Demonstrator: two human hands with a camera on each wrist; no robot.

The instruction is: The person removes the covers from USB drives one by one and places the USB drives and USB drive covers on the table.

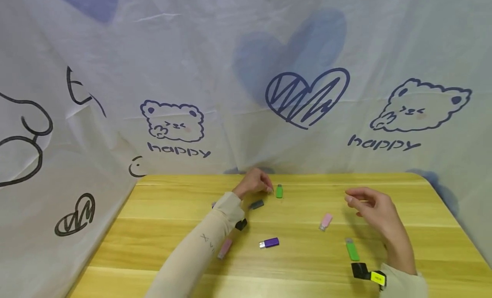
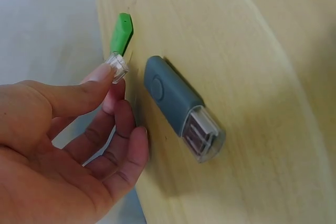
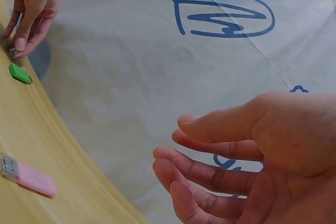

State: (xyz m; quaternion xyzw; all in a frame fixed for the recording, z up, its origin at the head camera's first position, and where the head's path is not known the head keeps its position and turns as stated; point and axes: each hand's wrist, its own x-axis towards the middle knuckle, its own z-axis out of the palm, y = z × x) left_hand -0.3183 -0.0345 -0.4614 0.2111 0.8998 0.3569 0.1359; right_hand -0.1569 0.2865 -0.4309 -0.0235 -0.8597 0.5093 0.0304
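Note:
Thumb and fingertips of my left hand pinch a small clear cap, like those on the flash drives, near the table's back edge. Just beyond it lies a green flash drive; the right wrist view shows a small gap between the two. A dark grey flash drive with a clear-capped end lies close by the left fingers. My right hand hovers over the right side of the table, fingers loosely bent and nothing held. Below it are a pink flash drive and another green flash drive.
A purple flash drive lies mid-table. Another pink flash drive is beside the left sleeve, and a small purplish thing peeks out behind that sleeve. A printed cloth hangs along the table's back edge.

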